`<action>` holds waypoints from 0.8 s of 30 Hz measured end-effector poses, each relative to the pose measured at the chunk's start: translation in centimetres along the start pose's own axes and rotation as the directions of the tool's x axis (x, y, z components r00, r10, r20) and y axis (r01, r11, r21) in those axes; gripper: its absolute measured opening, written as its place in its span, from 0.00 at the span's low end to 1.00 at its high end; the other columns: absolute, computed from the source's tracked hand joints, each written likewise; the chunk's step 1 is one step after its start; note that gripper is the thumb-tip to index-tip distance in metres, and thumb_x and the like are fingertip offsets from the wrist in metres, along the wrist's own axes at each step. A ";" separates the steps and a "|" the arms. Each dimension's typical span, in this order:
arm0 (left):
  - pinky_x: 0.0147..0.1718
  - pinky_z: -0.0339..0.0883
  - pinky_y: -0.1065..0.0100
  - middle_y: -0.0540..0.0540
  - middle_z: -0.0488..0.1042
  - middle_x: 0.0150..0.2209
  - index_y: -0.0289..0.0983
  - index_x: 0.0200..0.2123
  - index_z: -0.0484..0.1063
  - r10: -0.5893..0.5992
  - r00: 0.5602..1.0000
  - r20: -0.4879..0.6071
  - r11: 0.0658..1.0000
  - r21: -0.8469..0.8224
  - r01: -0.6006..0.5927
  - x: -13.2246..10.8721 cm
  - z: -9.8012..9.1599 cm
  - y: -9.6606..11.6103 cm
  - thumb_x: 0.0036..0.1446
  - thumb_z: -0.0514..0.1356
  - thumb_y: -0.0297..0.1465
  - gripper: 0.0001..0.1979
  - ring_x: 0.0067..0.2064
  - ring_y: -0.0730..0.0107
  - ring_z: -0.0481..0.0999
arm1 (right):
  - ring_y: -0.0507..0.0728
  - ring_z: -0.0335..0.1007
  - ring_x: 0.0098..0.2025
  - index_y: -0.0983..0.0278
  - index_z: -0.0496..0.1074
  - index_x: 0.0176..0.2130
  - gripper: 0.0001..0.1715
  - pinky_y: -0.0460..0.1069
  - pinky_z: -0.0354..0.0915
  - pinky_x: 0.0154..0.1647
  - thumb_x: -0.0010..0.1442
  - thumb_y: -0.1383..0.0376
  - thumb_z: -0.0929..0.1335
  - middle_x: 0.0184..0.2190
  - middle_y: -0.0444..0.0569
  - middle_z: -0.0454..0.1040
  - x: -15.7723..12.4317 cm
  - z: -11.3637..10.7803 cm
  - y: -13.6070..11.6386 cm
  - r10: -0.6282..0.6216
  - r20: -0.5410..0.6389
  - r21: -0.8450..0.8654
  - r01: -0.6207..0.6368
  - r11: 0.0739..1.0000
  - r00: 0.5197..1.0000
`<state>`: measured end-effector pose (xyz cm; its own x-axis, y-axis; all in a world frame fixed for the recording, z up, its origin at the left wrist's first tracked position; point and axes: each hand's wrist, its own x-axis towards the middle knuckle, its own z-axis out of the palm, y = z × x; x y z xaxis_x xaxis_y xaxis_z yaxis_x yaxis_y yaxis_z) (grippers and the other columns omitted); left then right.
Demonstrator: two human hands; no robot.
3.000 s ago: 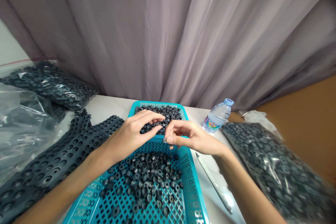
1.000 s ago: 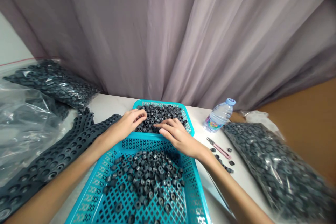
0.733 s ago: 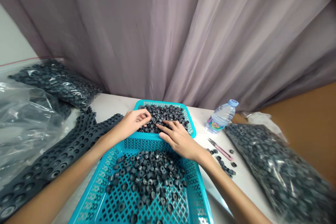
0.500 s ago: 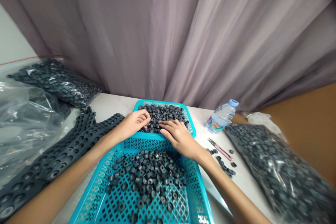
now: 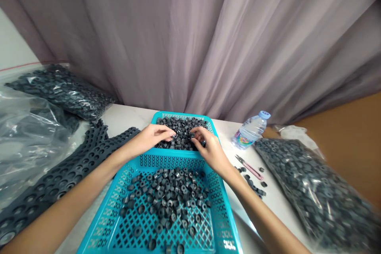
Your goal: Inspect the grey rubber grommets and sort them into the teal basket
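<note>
Over the far turquoise basket (image 5: 216, 137), full of small black ring-shaped rubber parts (image 5: 184, 125), both hands are at work. My left hand (image 5: 153, 138) comes in from the left, its fingertips drawn together in a pinch; what they hold, if anything, is too small to make out. Opposite it, my right hand (image 5: 208, 147) has thumb and fingers closed round a small black part (image 5: 192, 135). The nearer turquoise basket (image 5: 101, 214) lies below the wrists, with a loose heap of similar black parts (image 5: 172, 190) on its lattice floor.
At the left lie black perforated rubber sheets (image 5: 74, 162) and a clear bag of black parts (image 5: 59, 87). To the right are a water bottle (image 5: 251, 130), pink-handled thread snips (image 5: 250, 168), scattered black bits (image 5: 254, 185) and another filled bag (image 5: 315, 190). A grey curtain (image 5: 166, 39) hangs behind.
My left hand has stretched a little to the right. My right hand has risen off the parts and curled from a flatter pose into a pinch on one black part.
</note>
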<state>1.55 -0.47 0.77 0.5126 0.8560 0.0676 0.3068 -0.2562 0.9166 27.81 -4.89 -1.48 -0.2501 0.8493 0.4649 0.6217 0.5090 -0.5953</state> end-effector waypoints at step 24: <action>0.41 0.70 0.66 0.50 0.82 0.49 0.45 0.51 0.81 0.294 0.956 -0.004 0.926 0.251 -0.284 -1.9 1.7 4.0 0.67 0.64 0.41 0.13 0.40 0.67 0.76 | 0.61 0.71 0.49 0.58 0.75 0.54 0.14 0.57 0.67 0.56 0.75 0.62 0.62 0.46 0.52 0.73 -0.1 0.1 -1.8 -0.066 0.057 0.005 0.066 0.998 0.996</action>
<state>3.16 -3.88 3.61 0.5769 0.7445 0.3359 0.3396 -0.5926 0.7304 26.64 -5.86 -0.48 -0.3323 0.8206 0.4649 0.6004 0.5642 -0.5667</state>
